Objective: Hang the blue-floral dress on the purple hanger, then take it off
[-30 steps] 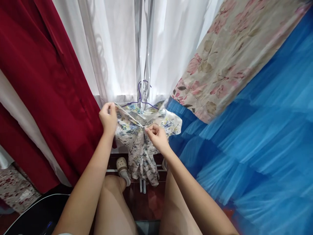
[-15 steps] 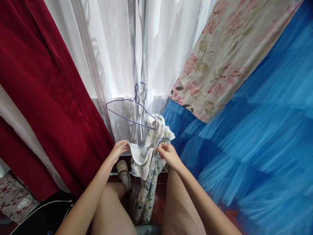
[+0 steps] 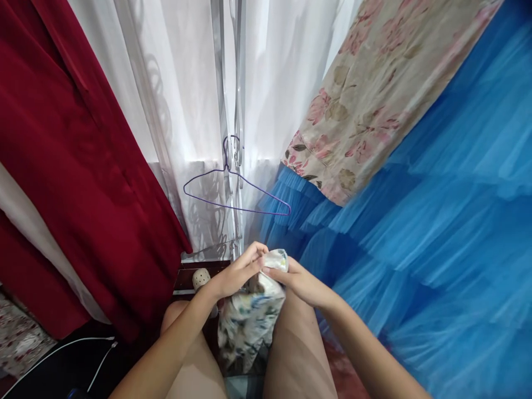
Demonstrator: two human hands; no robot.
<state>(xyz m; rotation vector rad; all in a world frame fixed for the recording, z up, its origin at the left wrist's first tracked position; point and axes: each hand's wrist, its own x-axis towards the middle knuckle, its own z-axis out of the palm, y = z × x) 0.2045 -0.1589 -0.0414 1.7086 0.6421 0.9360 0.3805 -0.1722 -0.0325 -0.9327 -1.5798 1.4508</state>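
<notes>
Between my knees hangs a white floral garment [image 3: 251, 318] with blue and green print, gathered at its top edge. My left hand [image 3: 243, 271] pinches that top edge from the left. From the right, my right hand [image 3: 291, 277] grips the same bunched cloth, its thumb laid across the front. The two hands nearly meet. A thin purple wire hanger [image 3: 236, 208] hangs bare above them, hooked on a grey metal stand [image 3: 239, 119]. Cloth and fingers hide parts of each other, and the garment's lower part is blurred.
Red cloth [image 3: 103, 166] drapes on the left, with white curtains [image 3: 178, 83] behind the stand. A pink-flowered fabric [image 3: 344, 122] and a ruffled blue tulle skirt [image 3: 424, 238] fill the right. A beige clog [image 3: 201, 278] shows below. White cables [image 3: 62, 344] lie at lower left.
The floral garment has come off the hanger's right end and down toward my lap. My hands, apart before, are now close together on its bunched top. The hanger stays hooked.
</notes>
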